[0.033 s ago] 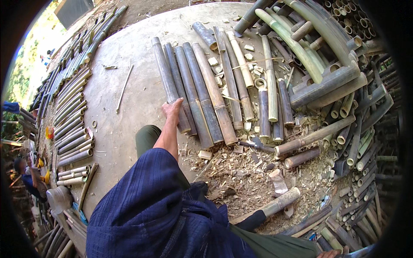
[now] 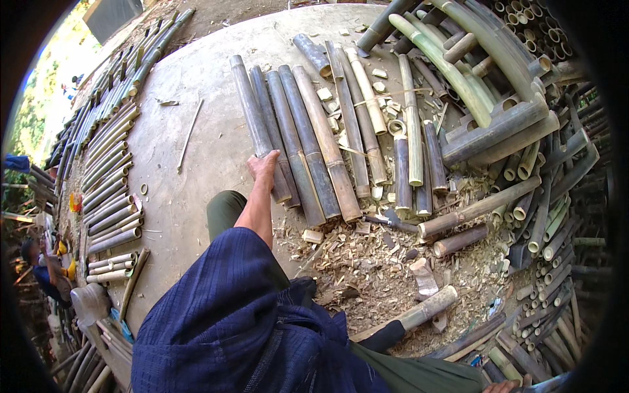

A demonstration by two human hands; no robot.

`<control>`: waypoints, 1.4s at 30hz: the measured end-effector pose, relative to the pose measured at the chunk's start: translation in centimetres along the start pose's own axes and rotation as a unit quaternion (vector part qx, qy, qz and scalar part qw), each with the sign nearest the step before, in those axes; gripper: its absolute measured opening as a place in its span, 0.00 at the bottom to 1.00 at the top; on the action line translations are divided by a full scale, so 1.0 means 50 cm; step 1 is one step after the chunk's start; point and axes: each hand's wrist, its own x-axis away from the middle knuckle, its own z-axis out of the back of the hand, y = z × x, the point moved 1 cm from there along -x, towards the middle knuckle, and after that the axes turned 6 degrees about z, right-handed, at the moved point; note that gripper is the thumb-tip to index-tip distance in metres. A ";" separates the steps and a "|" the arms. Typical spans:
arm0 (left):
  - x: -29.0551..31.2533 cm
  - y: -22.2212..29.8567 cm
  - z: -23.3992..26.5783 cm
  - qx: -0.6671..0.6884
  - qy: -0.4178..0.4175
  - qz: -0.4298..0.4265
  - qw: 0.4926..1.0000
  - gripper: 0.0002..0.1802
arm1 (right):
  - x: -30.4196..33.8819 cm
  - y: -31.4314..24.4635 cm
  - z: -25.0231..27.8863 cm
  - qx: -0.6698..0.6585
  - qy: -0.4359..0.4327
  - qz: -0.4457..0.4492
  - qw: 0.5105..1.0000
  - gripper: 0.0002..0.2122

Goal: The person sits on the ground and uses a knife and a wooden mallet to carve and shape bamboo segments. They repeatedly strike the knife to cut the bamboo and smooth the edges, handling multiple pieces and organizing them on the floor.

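Note:
My left hand (image 2: 264, 168) reaches forward from a dark blue sleeve (image 2: 229, 314) and closes over the near end of a grey-brown bamboo pole (image 2: 252, 111). This is the leftmost of several poles lying side by side on the concrete floor (image 2: 196, 98). The neighbouring poles (image 2: 308, 137) run parallel just to the right of my hand. My knee, in olive trousers (image 2: 223, 209), is bent below the hand. Only a sliver of my right hand (image 2: 501, 386) shows at the lower edge, so its fingers are hidden.
Bamboo chips (image 2: 367, 262) litter the floor in front of me, with a pale cut piece (image 2: 429, 308) and a dark blade-like tool (image 2: 390, 221). Stacked poles (image 2: 108, 196) line the left, and curved green bamboo (image 2: 458, 72) and short tubes (image 2: 550, 216) crowd the right. A person (image 2: 39, 268) crouches far left.

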 end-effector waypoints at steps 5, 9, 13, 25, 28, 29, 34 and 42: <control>0.037 0.030 -0.020 0.048 -0.008 0.007 0.999 0.37 | 0.005 -0.010 -0.013 0.028 0.015 -0.010 0.999 0.20; 0.034 0.035 0.019 -0.202 0.109 0.046 0.972 0.38 | 0.010 -0.007 0.007 0.036 0.047 0.000 0.998 0.22; 0.035 0.024 0.015 -0.275 0.122 0.072 0.951 0.37 | 0.015 -0.016 0.018 0.034 0.023 0.010 0.999 0.25; 0.098 0.013 -0.060 -0.406 0.206 -0.088 0.886 0.34 | 0.019 -0.029 0.033 0.010 0.010 0.004 1.000 0.18; 0.205 0.102 -0.118 -0.422 -0.018 -0.235 0.875 0.40 | 0.019 -0.020 0.042 -0.016 0.003 -0.002 1.000 0.16; 0.265 0.126 -0.152 -0.430 -0.087 -0.235 0.867 0.42 | 0.023 -0.021 0.044 -0.022 0.007 0.000 1.000 0.15; 0.314 0.062 -0.296 -0.512 -0.057 -0.239 0.823 0.65 | 0.031 -0.038 0.052 -0.038 0.002 -0.001 0.999 0.15; 0.304 0.067 -0.330 0.064 -0.245 0.036 0.967 0.25 | 0.086 -0.078 0.200 -0.126 0.001 0.085 0.988 0.24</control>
